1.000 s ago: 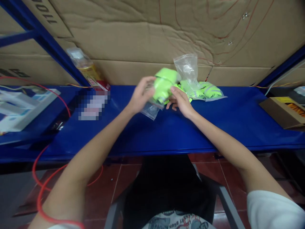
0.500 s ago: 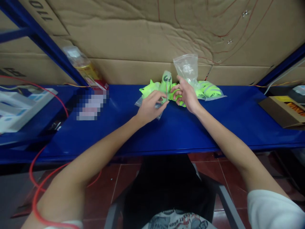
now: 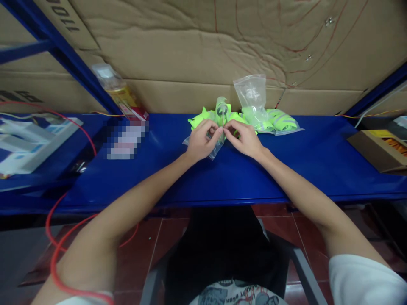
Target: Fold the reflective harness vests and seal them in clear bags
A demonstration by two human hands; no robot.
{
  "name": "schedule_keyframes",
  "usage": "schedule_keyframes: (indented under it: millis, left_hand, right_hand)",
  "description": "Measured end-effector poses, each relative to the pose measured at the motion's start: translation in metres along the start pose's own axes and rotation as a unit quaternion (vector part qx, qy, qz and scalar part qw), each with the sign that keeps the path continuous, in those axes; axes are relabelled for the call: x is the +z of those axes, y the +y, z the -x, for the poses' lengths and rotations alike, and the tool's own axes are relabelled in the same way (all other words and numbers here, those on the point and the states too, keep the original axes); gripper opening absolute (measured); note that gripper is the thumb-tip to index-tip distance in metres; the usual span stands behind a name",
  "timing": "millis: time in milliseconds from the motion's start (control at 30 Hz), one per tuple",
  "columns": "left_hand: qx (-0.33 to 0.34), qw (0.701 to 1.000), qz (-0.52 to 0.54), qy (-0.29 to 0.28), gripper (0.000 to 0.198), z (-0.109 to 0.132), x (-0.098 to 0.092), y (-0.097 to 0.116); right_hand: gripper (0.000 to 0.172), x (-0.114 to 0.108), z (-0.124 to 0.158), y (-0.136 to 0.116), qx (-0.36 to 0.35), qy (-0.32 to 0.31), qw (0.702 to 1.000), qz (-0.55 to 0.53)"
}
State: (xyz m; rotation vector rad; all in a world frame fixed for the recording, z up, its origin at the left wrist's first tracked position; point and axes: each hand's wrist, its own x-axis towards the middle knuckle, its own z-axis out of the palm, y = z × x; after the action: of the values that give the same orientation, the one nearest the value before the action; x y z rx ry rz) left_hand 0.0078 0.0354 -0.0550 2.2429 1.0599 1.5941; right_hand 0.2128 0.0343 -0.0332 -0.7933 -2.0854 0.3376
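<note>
Fingertips of my left hand (image 3: 203, 138) and my right hand (image 3: 244, 137) meet in a pinch at the edge of a clear zip bag (image 3: 217, 148), where a thin reddish line shows. Neon-green material (image 3: 203, 115) lies behind and around the bag, partly covered by my fingers; I cannot tell how much of it is inside. A rolled end with a dark round mark (image 3: 221, 109) stands up just beyond my fingertips. To the right of my right hand, a second clear bag (image 3: 252, 95) holds folded neon-green material with silver reflective stripes (image 3: 281, 120).
A bottle with yellow liquid (image 3: 119, 91) and a red box (image 3: 140, 114) stand at the back left of the blue table (image 3: 178, 182). White trays (image 3: 41, 144) lie far left, an open carton (image 3: 378, 148) far right. A red hose (image 3: 54, 262) loops by my left arm.
My right hand has come left and down from above the neon-green material, its fingers closing at the bag edge beside my left fingertips. My left hand keeps its pinch.
</note>
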Motion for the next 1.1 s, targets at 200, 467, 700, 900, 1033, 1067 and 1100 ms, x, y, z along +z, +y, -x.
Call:
schedule_keyframes:
  millis: [200,467,700,900,1033,1067,1100]
  left_hand:
    - [0.074,0.995,-0.032,-0.052,0.032,-0.004,-0.001,-0.008]
    - [0.013,0.997,0.038,-0.07,0.029,-0.001,0.002,-0.009]
    - [0.031,0.995,0.029,-0.091,0.018,-0.005,0.001,-0.012]
    - [-0.012,1.0,-0.01,0.02,0.019,-0.012,-0.008,-0.026]
    - [-0.043,0.997,0.017,0.054,0.026,-0.014,-0.007,-0.031]
    - [-0.058,0.996,0.043,0.049,0.027,-0.014,-0.006,-0.032]
    - [-0.073,0.994,0.072,0.043,0.027,-0.014,-0.005,-0.033]
  right_hand:
    - [0.025,0.001,0.002,0.001,0.005,-0.024,1.0,0.009]
    - [0.033,-0.002,0.0,0.004,0.001,-0.076,0.996,0.042]
    - [0.021,0.003,0.0,0.004,0.031,-0.065,0.994,0.078]
    - [0.022,-0.018,-0.004,0.017,0.095,0.078,0.988,0.096]
    - [0.036,-0.018,-0.001,0.017,0.084,0.089,0.992,0.007]
    - [0.039,-0.013,-0.001,0.017,0.098,0.089,0.99,-0.038]
    - [0.042,-0.008,-0.002,0.017,0.129,0.099,0.983,-0.089]
